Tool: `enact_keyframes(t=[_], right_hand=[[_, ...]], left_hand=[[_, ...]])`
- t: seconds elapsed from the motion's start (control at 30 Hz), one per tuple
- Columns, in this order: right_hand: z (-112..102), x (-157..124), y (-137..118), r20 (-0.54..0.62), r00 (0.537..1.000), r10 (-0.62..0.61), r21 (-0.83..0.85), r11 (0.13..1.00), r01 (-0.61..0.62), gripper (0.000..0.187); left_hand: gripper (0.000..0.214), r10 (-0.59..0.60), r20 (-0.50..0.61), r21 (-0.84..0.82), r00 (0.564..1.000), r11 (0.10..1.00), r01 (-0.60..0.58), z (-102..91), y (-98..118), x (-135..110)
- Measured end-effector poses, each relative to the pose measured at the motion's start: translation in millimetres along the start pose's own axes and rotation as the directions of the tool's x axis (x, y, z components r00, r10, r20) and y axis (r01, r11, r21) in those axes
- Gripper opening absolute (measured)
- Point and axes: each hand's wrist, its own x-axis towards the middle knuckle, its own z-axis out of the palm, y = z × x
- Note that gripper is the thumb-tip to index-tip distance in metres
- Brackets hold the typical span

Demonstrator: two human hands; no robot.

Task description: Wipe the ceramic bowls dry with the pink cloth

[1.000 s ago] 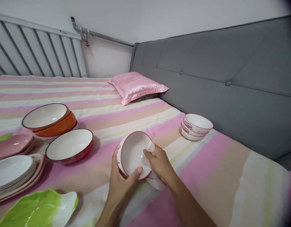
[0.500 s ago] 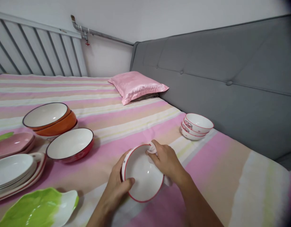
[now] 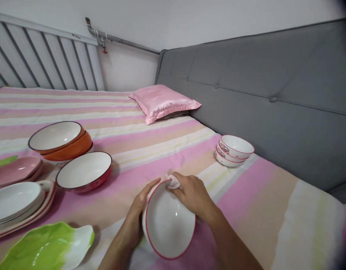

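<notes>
Room corner with plain white walls (image 3: 231,17). Left, a white radiator (image 3: 55,60) with upright slats; beside it, a grey pipe (image 3: 128,43) bearing a red-handled valve (image 3: 104,51). Right, a grey buttoned headboard (image 3: 259,75) edging a bed (image 3: 254,210) in pink, cream and tan stripes. Lighting soft.
</notes>
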Motion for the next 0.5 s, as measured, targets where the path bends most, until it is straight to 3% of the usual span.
enact_keyframes(t=[0.1,0.23,0.37,0.5], right_hand=[[5,6,9,-0.118,0.978,0.173,0.234,0.962,-0.142,0.015],[16,11,11,-0.185,0.911,0.370,0.412,0.870,-0.269,0.017],[24,11,4,-0.125,0.922,0.367,0.428,0.858,-0.284,0.011],[21,9,1,-0.139,0.944,0.298,0.377,0.898,-0.228,0.009]], left_hand=[[0.083,0.057,-0.107,-0.046,0.993,0.997,-0.062,5.6,-2,3],[0.109,0.242,-0.163,0.112,0.957,0.968,-0.225,23.6,-5,3],[0.089,0.285,-0.329,0.333,0.900,0.927,-0.172,31.1,-6,1],[0.079,0.268,-0.310,0.311,0.912,0.935,-0.169,23.1,-1,0]])
